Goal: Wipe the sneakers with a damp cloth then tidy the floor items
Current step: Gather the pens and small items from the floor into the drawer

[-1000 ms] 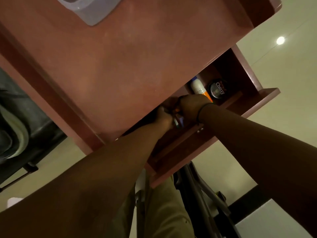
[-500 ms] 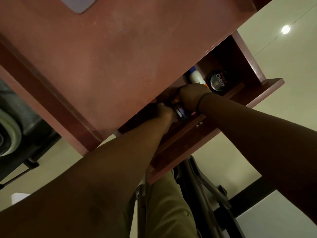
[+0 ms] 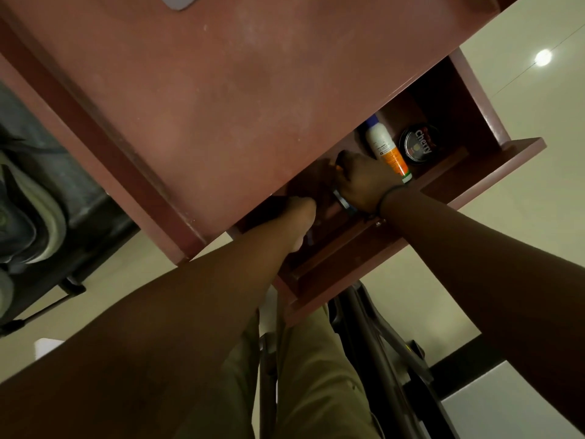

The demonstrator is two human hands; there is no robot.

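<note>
Both my hands reach into the open drawer (image 3: 411, 226) of a reddish-brown table (image 3: 221, 90). My right hand (image 3: 361, 182) curls around a small container with an orange end and a bluish band; most of it is hidden by my fingers. My left hand (image 3: 300, 217) sits at the drawer's shadowed left side, and the tabletop hides its fingers. A white and orange spray can (image 3: 384, 150) lies just right of my right hand, with a round black Cherry polish tin (image 3: 419, 144) beside it. A grey-green sneaker (image 3: 31, 217) shows at the left edge.
The sneaker sits on a dark rack (image 3: 79, 217) left of the table. A pale grey object (image 3: 179, 0) lies on the tabletop's far edge. Below the drawer are my khaki trousers (image 3: 316, 375) and a dark folding chair frame (image 3: 380, 359). The floor is pale tile.
My hands, which were close together at the drawer's middle, have parted. The right hand moved deeper, toward the spray can, with the small container; the left stayed near the drawer's left side.
</note>
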